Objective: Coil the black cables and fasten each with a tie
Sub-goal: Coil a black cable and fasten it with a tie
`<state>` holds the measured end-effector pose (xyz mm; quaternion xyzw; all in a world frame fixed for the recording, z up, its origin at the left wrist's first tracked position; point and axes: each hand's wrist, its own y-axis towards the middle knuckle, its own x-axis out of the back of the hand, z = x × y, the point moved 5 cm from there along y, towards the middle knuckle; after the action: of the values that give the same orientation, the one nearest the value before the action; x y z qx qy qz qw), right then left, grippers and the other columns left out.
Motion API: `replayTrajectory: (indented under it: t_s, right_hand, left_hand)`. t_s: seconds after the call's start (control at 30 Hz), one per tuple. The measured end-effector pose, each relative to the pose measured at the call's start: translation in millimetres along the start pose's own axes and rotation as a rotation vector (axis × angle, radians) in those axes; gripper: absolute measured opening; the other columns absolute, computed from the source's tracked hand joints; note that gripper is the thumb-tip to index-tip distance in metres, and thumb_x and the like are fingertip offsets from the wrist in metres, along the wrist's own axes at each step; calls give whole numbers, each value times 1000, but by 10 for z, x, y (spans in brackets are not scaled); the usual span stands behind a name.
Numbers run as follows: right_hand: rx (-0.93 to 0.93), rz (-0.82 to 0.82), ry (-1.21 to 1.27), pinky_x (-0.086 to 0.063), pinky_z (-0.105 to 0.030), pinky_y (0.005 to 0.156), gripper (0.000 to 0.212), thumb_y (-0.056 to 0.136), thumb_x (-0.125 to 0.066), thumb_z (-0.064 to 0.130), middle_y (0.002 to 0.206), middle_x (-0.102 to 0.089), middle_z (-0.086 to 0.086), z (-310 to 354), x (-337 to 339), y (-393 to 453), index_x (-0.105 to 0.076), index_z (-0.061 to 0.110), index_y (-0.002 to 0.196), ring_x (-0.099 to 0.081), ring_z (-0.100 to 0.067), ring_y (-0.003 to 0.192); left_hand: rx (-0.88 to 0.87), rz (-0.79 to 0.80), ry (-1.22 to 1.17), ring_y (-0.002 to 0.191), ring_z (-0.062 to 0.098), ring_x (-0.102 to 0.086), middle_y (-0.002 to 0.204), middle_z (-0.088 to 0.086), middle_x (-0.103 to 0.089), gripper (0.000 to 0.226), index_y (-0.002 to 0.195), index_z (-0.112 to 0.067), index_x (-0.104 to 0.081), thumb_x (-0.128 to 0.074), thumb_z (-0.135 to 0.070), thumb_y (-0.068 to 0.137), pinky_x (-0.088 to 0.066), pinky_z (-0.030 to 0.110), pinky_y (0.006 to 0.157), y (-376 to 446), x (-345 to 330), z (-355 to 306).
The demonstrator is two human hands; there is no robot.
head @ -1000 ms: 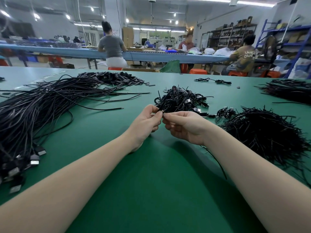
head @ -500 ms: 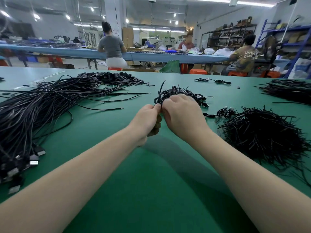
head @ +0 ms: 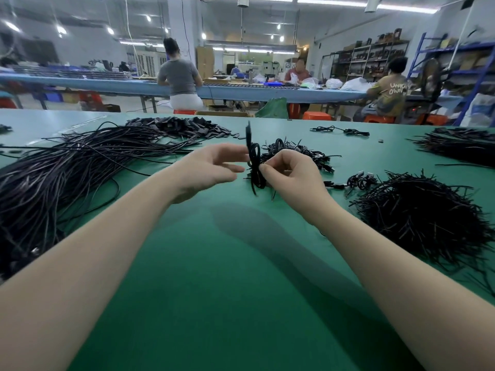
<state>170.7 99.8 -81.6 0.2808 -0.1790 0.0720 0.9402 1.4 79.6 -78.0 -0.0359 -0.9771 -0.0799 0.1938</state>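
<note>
My right hand (head: 292, 178) pinches a coiled black cable (head: 255, 167) at its middle and holds it upright above the green table (head: 214, 290). One end of the coil sticks up past my fingers. Just left of the coil my left hand (head: 211, 170) hovers with its fingers spread and relaxed, holding nothing. A heap of tied coils (head: 297, 153) lies right behind my hands. On the right lies a pile of black ties (head: 423, 218).
A big bundle of loose black cables (head: 53, 183) fills the left side of the table. More dark piles lie at the far left centre (head: 184, 128) and far right (head: 460, 148). A few coils (head: 360, 180) sit beside the ties. People sit at a blue bench behind.
My hands were pressed together, twisting at the coil. Now they have parted: the left hand has let go and opened, and the right hand holds the coil up alone.
</note>
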Motion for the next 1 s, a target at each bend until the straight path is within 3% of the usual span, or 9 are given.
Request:
replayTrajectory:
  t_s: [0.07,0.2,0.4,0.53,0.63,0.7,0.83,0.9,1.0]
  right_hand:
    - [-75,25,145,-55,-36,66,12,87,-67,11,71,-65,-8,-50,-22,6,-64,7,76,-60,-16,66]
    - [-135,112,270,-52,-21,65,10,86,-69,11,70,-70,4,-106,-86,-22,-70,15,78,-65,-7,69]
    - [-103,60,106,-50,-20,62,7,85,-70,18,73,-72,4,-93,-21,9,-73,20,79,-65,-6,68]
    - [209,-9,-284,-49,-28,68,8,87,-66,15,79,-68,-2,112,33,-18,-72,9,85,-59,-13,70]
    - [682,-22,-715,-50,-38,67,3,84,-65,1,79,-62,-15,309,-51,-161,-66,-1,82,-59,-34,72]
    - [814,-25,-775,-52,-43,64,4,80,-66,-4,79,-61,-21,305,-95,-244,-62,-5,78,-62,-39,72]
    - [448,-67,-333,-50,-42,70,4,85,-61,2,87,-62,-15,221,0,-136,-60,3,82,-62,-32,88]
    - [251,-113,-178,-47,-31,66,9,87,-62,8,82,-64,-5,141,53,-59,-60,13,80,-60,-20,76]
    - [95,-97,-17,-51,-31,65,15,90,-61,13,80,-65,3,66,62,-26,-59,23,78,-63,-16,71]
  left_hand:
    - [-91,37,-43,102,3,-66,111,-6,-71,36,121,-17,-63,-63,-1,88,-51,14,81,-35,-119,-46]
    - [-159,-103,-71,85,7,-64,91,-4,-73,13,96,-19,-70,-68,-10,88,-52,22,76,-34,-173,-77]
    - [-140,-170,117,67,-5,-62,76,-15,-70,6,98,-29,-64,-61,-29,93,-45,11,52,0,-138,-29]
    - [42,-112,-90,53,3,-61,63,-8,-65,21,97,-20,-67,-55,-37,96,-36,13,42,-9,-198,44]
    - [358,-35,-429,39,1,-54,52,-8,-60,30,74,-16,-61,-48,-24,99,-31,10,34,-66,-284,100]
    - [488,-5,-604,35,-2,-49,48,-11,-55,44,59,-15,-62,-44,-18,99,-27,9,30,-99,-315,107]
    - [329,19,-716,51,6,-64,71,-2,-72,22,93,-13,-62,-42,-15,99,-39,12,38,-87,-278,-32]
    - [202,2,-522,63,9,-68,83,-1,-75,15,95,-17,-64,-50,-10,95,-43,15,45,-66,-218,-76]
    - [36,-73,-152,70,-1,-65,87,-9,-75,30,99,-27,-67,-58,0,89,-45,16,59,-42,-166,-90]
